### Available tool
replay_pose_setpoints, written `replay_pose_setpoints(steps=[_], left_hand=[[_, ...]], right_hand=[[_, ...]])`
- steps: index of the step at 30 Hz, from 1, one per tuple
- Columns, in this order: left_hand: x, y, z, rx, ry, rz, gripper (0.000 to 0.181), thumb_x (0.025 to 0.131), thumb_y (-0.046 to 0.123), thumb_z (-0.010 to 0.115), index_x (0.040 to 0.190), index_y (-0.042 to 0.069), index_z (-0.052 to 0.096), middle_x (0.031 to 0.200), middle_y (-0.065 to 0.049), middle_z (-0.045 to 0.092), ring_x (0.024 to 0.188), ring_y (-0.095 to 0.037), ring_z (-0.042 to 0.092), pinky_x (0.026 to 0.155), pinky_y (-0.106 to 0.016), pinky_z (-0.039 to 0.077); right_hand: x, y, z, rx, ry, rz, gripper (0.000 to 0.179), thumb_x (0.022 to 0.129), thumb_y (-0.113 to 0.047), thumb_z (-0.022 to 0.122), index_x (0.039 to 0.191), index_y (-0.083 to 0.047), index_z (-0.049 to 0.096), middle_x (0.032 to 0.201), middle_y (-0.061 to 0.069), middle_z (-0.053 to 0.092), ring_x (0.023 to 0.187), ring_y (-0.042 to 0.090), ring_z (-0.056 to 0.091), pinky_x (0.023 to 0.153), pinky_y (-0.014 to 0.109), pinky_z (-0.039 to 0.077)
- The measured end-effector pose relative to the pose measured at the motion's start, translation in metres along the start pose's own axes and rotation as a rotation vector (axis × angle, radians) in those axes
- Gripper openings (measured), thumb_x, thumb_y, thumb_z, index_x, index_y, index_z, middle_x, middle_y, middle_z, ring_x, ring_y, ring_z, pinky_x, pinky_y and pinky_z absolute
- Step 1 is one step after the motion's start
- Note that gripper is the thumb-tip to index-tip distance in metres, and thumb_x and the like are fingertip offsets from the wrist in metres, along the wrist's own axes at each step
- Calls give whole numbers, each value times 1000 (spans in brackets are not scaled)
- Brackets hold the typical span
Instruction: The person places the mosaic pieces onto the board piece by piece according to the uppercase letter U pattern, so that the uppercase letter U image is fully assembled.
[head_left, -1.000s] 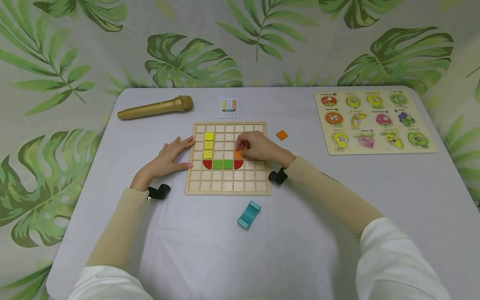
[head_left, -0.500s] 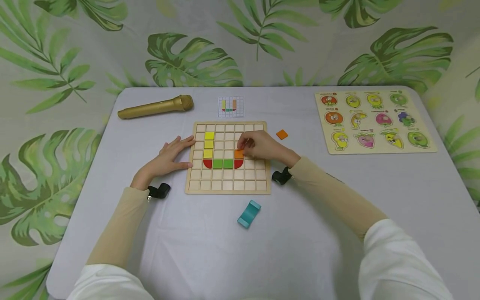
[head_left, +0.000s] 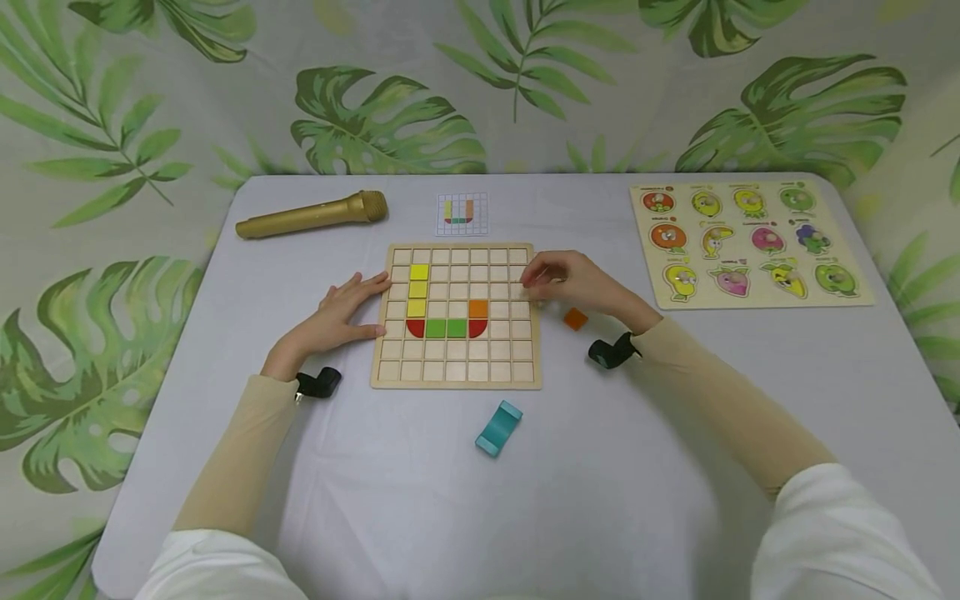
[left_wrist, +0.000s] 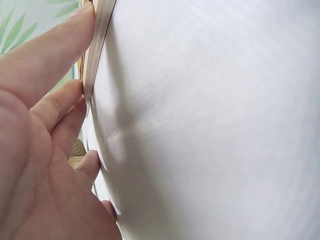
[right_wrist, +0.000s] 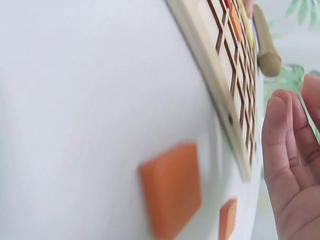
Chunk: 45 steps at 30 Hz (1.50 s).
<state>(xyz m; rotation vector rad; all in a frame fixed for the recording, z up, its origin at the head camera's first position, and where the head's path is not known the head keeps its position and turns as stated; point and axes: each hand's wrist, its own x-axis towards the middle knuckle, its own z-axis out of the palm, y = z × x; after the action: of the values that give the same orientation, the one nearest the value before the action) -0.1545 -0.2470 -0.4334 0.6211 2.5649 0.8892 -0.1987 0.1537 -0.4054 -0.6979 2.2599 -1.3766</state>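
Note:
A wooden grid board (head_left: 456,372) carries a U of coloured tiles: yellow tiles (head_left: 417,290) on the left, green tiles (head_left: 446,327) and two red rounded corners below, one orange tile (head_left: 477,309) on the right. My left hand (head_left: 330,321) lies spread on the cloth; its thumb and index fingertip touch the board's left edge. Over the board's right edge hovers my right hand (head_left: 566,279), fingers loosely bent, nothing between them. Near it is a loose orange tile (head_left: 575,318); the right wrist view shows this tile (right_wrist: 172,187) and a second orange tile (right_wrist: 227,220), hidden behind the hand in the head view.
A small pattern card (head_left: 461,214) with a coloured U lies behind the board, a gold microphone (head_left: 307,218) at the back left. The fruit puzzle board (head_left: 750,246) occupies the back right. In front of the board is a teal curved piece (head_left: 498,429).
My right hand has let go of the orange tile in the grid and moved right, off the U. A loose orange tile beside the board has come into sight. My left hand stays put.

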Motion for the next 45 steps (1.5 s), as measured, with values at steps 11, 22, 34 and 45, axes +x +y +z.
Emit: replay_pose_setpoints(steps=[11, 22, 34, 45], left_hand=[[-1, 2, 0, -1, 0, -3, 76, 90, 30, 68, 151, 9, 28, 159, -7, 14, 144, -34, -5, 107, -61, -9], [-2, 2, 0, -1, 0, -2, 75, 90, 29, 68, 151, 9, 28, 159, -7, 13, 144, -34, -4, 107, -61, -9], [-1, 4, 0, 4, 3, -2, 75, 91, 29, 67, 151, 9, 28, 159, -8, 14, 144, -34, -4, 107, -60, -9], [0, 0, 1, 13, 0, -3, 76, 90, 31, 67, 151, 10, 28, 159, -6, 13, 144, -33, -5, 108, -60, -9]], right_hand=[[-45, 29, -37, 157, 50, 111, 27, 91, -13, 66, 114, 2, 61, 111, 21, 62, 94, 24, 62, 79, 29, 50], [-62, 40, -40, 196, 94, 177, 29, 90, -9, 68, 114, 4, 60, 110, 18, 64, 90, 20, 62, 75, 28, 49], [-57, 41, -30, -48, 8, 52, 24, 84, 4, 69, 108, 0, 65, 108, 15, 65, 94, 26, 59, 79, 25, 48], [-54, 35, -20, -192, 36, 34, 23, 81, 8, 70, 100, -3, 66, 99, 8, 65, 87, 22, 55, 73, 28, 45]])
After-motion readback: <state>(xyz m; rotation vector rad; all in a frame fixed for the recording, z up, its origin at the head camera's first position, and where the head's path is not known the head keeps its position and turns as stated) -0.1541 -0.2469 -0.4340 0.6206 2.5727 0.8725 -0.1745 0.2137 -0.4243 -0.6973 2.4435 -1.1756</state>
